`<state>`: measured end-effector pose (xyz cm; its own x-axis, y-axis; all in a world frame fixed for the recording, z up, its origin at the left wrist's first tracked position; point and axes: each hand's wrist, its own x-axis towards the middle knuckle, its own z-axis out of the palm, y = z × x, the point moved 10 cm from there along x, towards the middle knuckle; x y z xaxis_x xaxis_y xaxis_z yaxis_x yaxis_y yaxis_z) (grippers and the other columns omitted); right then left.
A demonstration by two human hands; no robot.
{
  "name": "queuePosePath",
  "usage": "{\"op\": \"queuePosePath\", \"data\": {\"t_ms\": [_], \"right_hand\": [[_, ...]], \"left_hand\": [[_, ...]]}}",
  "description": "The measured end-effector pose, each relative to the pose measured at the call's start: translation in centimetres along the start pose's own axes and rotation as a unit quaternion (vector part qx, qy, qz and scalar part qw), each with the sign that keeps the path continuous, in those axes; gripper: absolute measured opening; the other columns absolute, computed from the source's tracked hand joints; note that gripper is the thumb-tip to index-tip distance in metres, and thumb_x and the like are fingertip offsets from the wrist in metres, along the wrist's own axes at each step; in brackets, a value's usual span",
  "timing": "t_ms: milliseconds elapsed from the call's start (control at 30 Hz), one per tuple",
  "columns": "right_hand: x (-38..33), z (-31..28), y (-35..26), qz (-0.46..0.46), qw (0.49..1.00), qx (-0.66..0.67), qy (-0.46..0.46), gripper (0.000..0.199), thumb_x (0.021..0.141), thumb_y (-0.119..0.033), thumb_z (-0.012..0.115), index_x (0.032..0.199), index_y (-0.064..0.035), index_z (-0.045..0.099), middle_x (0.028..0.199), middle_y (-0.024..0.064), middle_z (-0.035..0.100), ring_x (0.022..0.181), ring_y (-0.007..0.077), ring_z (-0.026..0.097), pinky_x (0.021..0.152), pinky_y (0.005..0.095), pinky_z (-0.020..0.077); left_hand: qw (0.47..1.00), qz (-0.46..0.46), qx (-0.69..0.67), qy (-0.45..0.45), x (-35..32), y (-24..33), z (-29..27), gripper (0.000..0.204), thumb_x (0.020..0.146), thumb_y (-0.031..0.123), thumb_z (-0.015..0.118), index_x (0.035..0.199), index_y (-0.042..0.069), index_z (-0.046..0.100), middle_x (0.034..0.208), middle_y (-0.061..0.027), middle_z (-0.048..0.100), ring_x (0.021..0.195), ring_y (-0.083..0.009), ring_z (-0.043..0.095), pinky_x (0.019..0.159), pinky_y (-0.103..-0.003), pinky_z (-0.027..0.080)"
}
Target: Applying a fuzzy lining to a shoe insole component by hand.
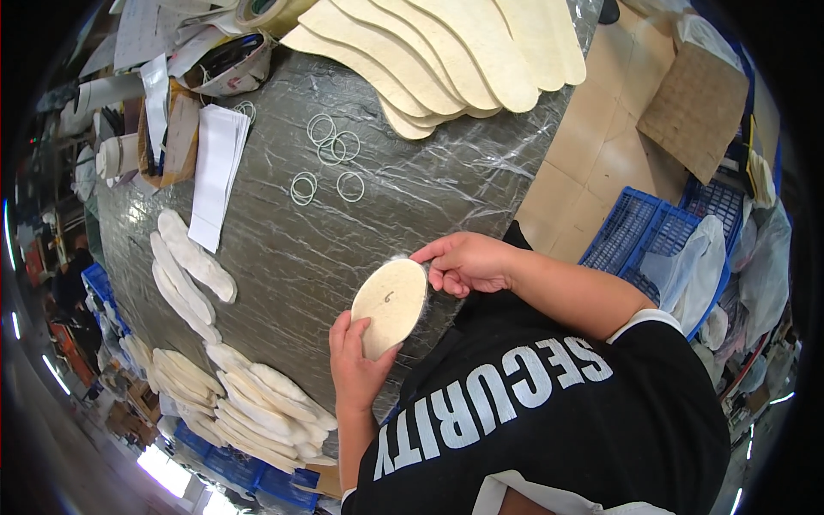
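The left hand [360, 365] grips the lower end of a cream oval pad [390, 313], thumb lying on its face and fingers around its outer side; whether it is one pad or a thin stack is hard to tell. The right hand [468, 264] has its index finger stretched to the pad's upper edge, seemingly touching it, while the other fingers curl loosely. The pad is held tilted, close to the person's body, above the near side of a dark, plastic-covered counter [283, 249].

The step in hand appears to be handling or evening up the pad's edge. The next move seems to call for a steady left hold and a light right fingertip along the rim.

On the pad's face is one small, dark handwritten mark [389, 298]. The person's black shirt [549, 429] carries large white block capitals.

Farther out, pale green elastic rings [333, 142] lie loose on the counter. Beyond them, long cream sole-shaped pieces [429, 64] overlap in a fan. To the left are white paper strips [218, 172], with no writing that can be made out, and fleecy white insoles [197, 257]. At upper left, sheets of paper [137, 30] bear handwriting too small to read. Blue plastic crates [635, 227] stand at the right.
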<state>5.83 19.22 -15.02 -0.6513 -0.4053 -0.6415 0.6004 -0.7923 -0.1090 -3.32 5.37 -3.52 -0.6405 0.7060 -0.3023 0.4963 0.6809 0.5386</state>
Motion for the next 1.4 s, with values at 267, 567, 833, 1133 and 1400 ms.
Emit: {"op": "queuePosePath", "data": {"t_ms": [267,567,833,1133,1400], "right_hand": [[0.0,0.1,0.1,0.003,1.0,0.003,-0.007,0.049,0.085,0.005,0.045,0.134,0.0043,0.041,0.071,0.0075,0.059,0.048,0.0102,0.053,0.042,0.0233,0.0368],[0.0,0.2,0.0,0.012,1.0,0.006,-0.012,0.05,0.083,0.007,0.047,0.133,0.0042,0.043,0.069,0.0073,0.059,0.046,0.0101,0.053,0.04,0.0235,0.0363],[0.2,0.0,0.1,0.006,1.0,0.011,-0.01,0.053,0.082,0.007,0.048,0.135,0.0043,0.041,0.068,0.0069,0.059,0.046,0.0098,0.052,0.04,0.0235,0.0358],[0.1,0.0,0.0,0.006,1.0,0.008,-0.014,0.056,0.081,0.007,0.049,0.136,0.0044,0.039,0.067,0.007,0.059,0.045,0.0098,0.051,0.039,0.0234,0.0353],[0.1,-0.1,0.1,0.002,1.0,0.003,-0.015,0.057,0.081,0.008,0.049,0.137,0.0044,0.039,0.067,0.0069,0.058,0.045,0.0097,0.051,0.04,0.023,0.0351]], "left_hand": [[1.0,-0.009,0.012,-0.002,-0.1,0.2,0.0,0.063,0.053,0.006,0.085,0.109,0.006,0.056,0.125,-0.0183,0.049,0.115,-0.0363,0.05,0.096,-0.041,0.043],[1.0,-0.017,0.021,-0.001,-0.2,0.3,0.3,0.063,0.053,0.006,0.085,0.109,0.006,0.055,0.125,-0.0179,0.049,0.115,-0.0365,0.05,0.096,-0.041,0.042],[0.999,-0.018,0.031,-0.011,-0.1,0.2,0.8,0.066,0.054,0.012,0.087,0.11,0.004,0.055,0.125,-0.0207,0.048,0.115,-0.0394,0.049,0.097,-0.043,0.043],[0.999,-0.024,0.038,-0.008,0.3,0.5,0.8,0.065,0.052,0.008,0.086,0.109,0.005,0.055,0.126,-0.0192,0.048,0.115,-0.0379,0.05,0.096,-0.042,0.043],[0.998,-0.002,0.058,-0.016,0.9,0.9,0.9,0.067,0.051,0.01,0.088,0.109,0.005,0.055,0.126,-0.0196,0.049,0.115,-0.0383,0.05,0.096,-0.043,0.043]]}}
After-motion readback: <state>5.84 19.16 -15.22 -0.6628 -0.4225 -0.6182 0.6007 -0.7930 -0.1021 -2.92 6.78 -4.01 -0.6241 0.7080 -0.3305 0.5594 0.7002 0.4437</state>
